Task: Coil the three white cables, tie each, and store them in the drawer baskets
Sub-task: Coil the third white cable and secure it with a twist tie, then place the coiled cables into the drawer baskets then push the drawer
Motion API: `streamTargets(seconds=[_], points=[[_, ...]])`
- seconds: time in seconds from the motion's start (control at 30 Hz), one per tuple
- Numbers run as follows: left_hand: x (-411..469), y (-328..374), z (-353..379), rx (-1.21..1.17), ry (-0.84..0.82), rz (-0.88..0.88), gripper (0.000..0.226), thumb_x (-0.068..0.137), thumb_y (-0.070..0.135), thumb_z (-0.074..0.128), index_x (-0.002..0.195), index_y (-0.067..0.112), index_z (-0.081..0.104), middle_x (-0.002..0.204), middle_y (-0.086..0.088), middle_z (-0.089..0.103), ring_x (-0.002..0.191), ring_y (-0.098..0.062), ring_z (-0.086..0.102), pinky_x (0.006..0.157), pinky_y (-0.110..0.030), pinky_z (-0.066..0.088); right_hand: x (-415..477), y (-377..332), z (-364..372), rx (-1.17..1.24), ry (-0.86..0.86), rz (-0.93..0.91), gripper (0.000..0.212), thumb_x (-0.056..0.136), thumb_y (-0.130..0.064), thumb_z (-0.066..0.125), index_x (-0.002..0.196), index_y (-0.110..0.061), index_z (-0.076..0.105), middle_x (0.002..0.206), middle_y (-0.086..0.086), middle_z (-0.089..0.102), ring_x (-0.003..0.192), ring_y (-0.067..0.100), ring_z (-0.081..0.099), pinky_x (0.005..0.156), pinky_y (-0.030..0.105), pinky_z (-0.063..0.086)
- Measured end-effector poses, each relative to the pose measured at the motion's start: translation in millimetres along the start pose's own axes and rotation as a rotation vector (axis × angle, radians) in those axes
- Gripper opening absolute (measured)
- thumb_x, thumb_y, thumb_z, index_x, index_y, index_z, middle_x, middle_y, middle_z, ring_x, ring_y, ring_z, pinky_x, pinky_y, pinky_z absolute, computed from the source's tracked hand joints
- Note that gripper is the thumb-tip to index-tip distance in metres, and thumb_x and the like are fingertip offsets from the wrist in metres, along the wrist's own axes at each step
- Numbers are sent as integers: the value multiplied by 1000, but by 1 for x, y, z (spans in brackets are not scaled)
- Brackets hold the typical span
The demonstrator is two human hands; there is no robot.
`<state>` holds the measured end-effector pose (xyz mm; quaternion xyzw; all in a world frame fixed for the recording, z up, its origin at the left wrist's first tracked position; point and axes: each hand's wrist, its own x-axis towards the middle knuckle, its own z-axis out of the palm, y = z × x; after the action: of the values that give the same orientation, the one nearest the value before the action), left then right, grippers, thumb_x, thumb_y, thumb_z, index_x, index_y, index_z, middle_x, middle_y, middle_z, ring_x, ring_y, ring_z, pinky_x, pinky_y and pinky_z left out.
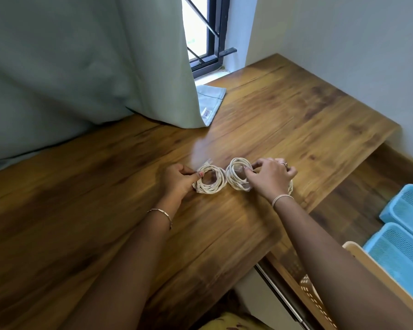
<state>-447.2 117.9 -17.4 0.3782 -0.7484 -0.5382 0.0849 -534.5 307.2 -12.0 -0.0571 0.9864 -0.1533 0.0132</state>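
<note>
- Left hand (178,181): centre of the frame, left of the coils. Fingers curled, thumb and fingertips pinching the left edge of the left coil.
- Left coil (215,188): white cable wound into a flat ring, lying on the desk at mid-frame. Short pale ends stick out at its upper edge. Its right side touches the middle coil.
- Right hand (271,178): centre-right of the frame. Thumb and fingertips pinch the right edge of the middle coil.
- Middle coil (234,184): white cable ring on the desk, just right of the left coil.
- Third coil (291,186): only a sliver of white loops shows at the right of the right wrist. The rest is hidden under the hand, so whether it is tied cannot be told.
- Desk (105,198): wood-grain top, filling the middle and lower left of the frame.
- Upper blue basket (409,206): mesh plastic, at the right edge of the frame, below desk level.
- Lower blue basket (396,256): mesh plastic, just below the upper one, beside the drawer rim (367,260).
- Beige basket (306,285): perforated, lower right, mostly hidden by the right forearm.
- Bracelet (161,211): thin chain on the left wrist.
- Wristband (281,198): pale band on the right wrist.
- Ring (283,163): on a finger of the right hand.
- Curtain (81,67): pale green, upper left, its hem resting on the desk.
- Window (208,32): black frame with bars, top centre.
</note>
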Motion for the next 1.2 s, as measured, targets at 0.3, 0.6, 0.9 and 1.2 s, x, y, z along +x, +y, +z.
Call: streamTargets(seconds=[0.3, 0.6, 0.9, 1.2], points=[[-5, 2, -2, 123, -26, 90, 23, 77, 13, 79, 90, 6, 61, 91, -12, 69, 80, -24, 64, 70, -30, 49, -21, 0, -24, 259, 58, 33, 30, 89, -51, 54, 87, -22, 62, 87, -5, 70, 90, 21, 61, 88, 35, 28], [-35, -9, -18, -24, -86, 116, 29, 74, 11, 82, 97, 1, 66, 89, -11, 69, 72, -16, 63, 49, -12, 50, -68, 9, -35, 527, 69, 144, 28, 86, -49, 63, 87, -21, 61, 87, -4, 71, 82, 17, 66, 69, 32, 51], [-79, 3, -12, -58, -259, 155, 20, 69, 12, 85, 84, 11, 73, 85, -11, 74, 79, -22, 72, 79, -40, 60, -124, 40, -34, 894, 170, 361, 29, 77, -46, 75, 80, -21, 62, 78, 0, 72, 72, 20, 71, 71, 48, 59], [-138, 17, 59, 43, -434, 253, 17, 73, 26, 83, 85, 17, 76, 83, 0, 74, 78, -11, 68, 83, -30, 57, -181, 128, -57, 1060, 376, 631, 35, 76, -34, 81, 84, -6, 63, 80, 14, 71, 70, 23, 71, 64, 41, 61]])
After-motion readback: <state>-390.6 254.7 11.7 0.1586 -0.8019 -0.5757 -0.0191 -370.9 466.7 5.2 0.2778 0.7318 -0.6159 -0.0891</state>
